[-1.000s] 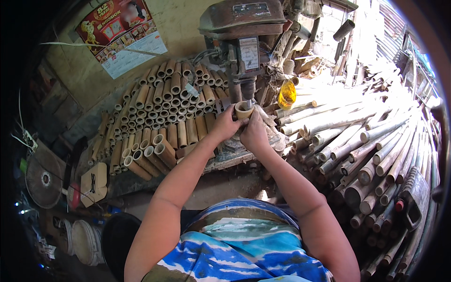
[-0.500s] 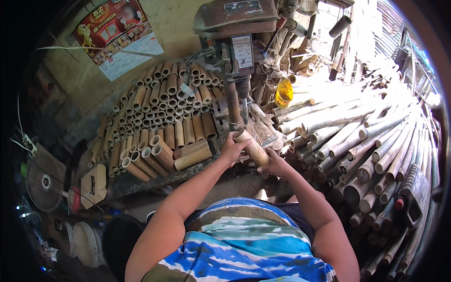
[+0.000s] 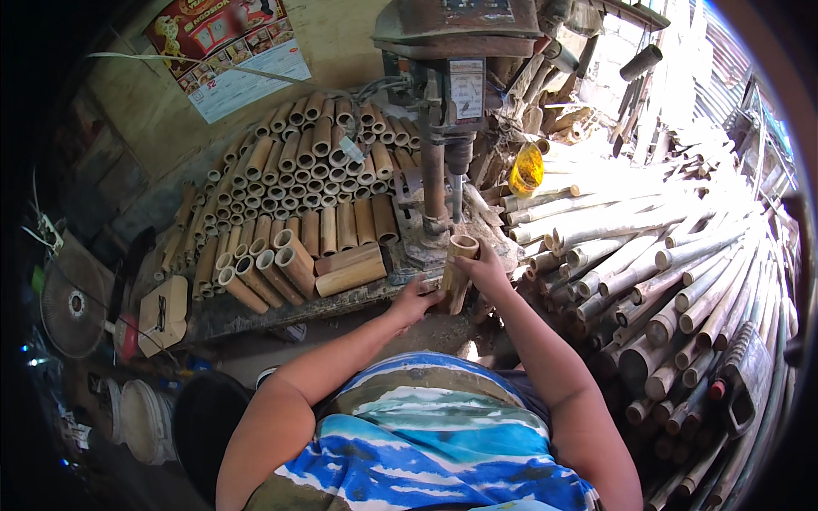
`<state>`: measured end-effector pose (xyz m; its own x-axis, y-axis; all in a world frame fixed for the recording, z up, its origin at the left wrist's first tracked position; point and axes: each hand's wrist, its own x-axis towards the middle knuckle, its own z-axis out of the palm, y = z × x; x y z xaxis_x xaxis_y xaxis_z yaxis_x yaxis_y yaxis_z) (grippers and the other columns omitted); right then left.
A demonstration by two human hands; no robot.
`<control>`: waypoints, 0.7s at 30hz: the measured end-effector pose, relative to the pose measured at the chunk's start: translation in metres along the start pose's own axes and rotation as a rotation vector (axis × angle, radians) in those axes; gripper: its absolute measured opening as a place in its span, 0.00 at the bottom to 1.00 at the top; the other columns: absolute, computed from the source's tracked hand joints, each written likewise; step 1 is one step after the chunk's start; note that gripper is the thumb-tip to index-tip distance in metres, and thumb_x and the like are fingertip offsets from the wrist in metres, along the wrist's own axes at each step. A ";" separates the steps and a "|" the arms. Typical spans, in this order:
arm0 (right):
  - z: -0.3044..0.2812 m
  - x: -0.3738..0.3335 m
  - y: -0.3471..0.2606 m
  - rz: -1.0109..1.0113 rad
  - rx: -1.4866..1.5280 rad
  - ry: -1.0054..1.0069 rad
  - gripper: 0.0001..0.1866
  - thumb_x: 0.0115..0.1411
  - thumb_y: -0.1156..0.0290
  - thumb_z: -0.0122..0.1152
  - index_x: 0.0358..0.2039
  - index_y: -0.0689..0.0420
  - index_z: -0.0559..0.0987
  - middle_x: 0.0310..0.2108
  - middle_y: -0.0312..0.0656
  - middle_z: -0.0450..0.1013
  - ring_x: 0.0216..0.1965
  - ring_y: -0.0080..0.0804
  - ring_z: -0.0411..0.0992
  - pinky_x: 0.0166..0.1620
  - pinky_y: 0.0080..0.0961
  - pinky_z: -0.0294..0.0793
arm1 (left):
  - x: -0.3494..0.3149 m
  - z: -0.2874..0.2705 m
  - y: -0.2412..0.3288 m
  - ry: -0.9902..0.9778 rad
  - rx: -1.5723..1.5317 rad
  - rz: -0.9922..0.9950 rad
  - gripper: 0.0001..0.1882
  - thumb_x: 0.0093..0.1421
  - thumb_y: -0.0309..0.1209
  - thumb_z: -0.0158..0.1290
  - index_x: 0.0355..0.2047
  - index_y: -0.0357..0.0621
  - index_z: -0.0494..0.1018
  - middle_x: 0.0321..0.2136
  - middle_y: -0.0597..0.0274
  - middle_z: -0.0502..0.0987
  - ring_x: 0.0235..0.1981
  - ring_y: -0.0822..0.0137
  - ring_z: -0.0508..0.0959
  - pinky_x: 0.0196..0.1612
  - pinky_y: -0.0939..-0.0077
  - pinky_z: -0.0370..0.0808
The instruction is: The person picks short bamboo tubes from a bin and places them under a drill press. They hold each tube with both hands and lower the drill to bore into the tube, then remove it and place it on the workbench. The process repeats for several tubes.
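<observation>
A short cut bamboo tube [image 3: 456, 288] stands nearly upright in front of the drill press, its open end facing up. My right hand [image 3: 486, 271] is wrapped round its upper part from the right. Low on the tube's left side is my left hand [image 3: 415, 301], thumb and fingers apart, fingertips at or just touching the wall; exact contact is hard to see. Just behind the tube, the drill press [image 3: 434, 162] has its chuck and bit [image 3: 457, 192] pointing down over a dusty base [image 3: 426, 249].
Many cut bamboo tubes [image 3: 298, 183] are stacked on the bench to the left. Long bamboo poles [image 3: 630, 255] fill the right side, with a chainsaw [image 3: 745, 383] on them. A yellow container [image 3: 527, 170] hangs beyond the press. A fan [image 3: 78, 302] and an open cardboard box [image 3: 164, 315] are at left.
The bamboo tube has turned from slanting to nearly upright. My right hand has moved from its lower end to its upper part, and my left hand has dropped from the top to the lower side.
</observation>
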<state>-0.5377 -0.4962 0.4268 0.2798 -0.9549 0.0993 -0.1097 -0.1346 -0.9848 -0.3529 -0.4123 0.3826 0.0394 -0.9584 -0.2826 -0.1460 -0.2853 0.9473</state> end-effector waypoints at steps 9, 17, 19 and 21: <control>0.008 0.011 -0.096 -0.291 -0.398 0.157 0.32 0.53 0.68 0.71 0.57 0.62 0.70 0.46 0.54 0.78 0.48 0.47 0.78 0.52 0.38 0.75 | 0.033 -0.002 0.131 0.125 0.328 0.697 0.35 0.57 0.31 0.61 0.64 0.48 0.60 0.53 0.45 0.77 0.54 0.48 0.78 0.55 0.59 0.74; 0.020 0.003 -0.102 -0.319 -0.424 0.203 0.29 0.52 0.67 0.72 0.52 0.59 0.70 0.43 0.56 0.77 0.48 0.56 0.76 0.50 0.46 0.74 | 0.021 -0.005 0.131 0.217 0.320 0.705 0.28 0.59 0.32 0.57 0.60 0.46 0.64 0.48 0.44 0.79 0.51 0.41 0.79 0.52 0.54 0.75; 0.024 0.010 -0.099 -0.300 -0.429 0.194 0.29 0.52 0.67 0.72 0.52 0.58 0.70 0.43 0.56 0.77 0.48 0.56 0.76 0.49 0.46 0.74 | 0.020 -0.008 0.127 0.242 0.293 0.729 0.27 0.60 0.32 0.56 0.59 0.46 0.64 0.48 0.44 0.79 0.51 0.41 0.79 0.52 0.53 0.75; 0.026 0.017 -0.097 -0.305 -0.429 0.188 0.28 0.52 0.68 0.71 0.52 0.58 0.69 0.42 0.56 0.77 0.47 0.57 0.76 0.49 0.46 0.74 | 0.021 -0.010 0.128 0.286 0.306 0.755 0.27 0.60 0.32 0.56 0.59 0.46 0.64 0.48 0.44 0.79 0.51 0.40 0.78 0.52 0.53 0.75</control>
<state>-0.4974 -0.4923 0.5207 0.1890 -0.8815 0.4326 -0.4394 -0.4699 -0.7655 -0.3607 -0.4690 0.4998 0.0657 -0.8671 0.4938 -0.4917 0.4025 0.7722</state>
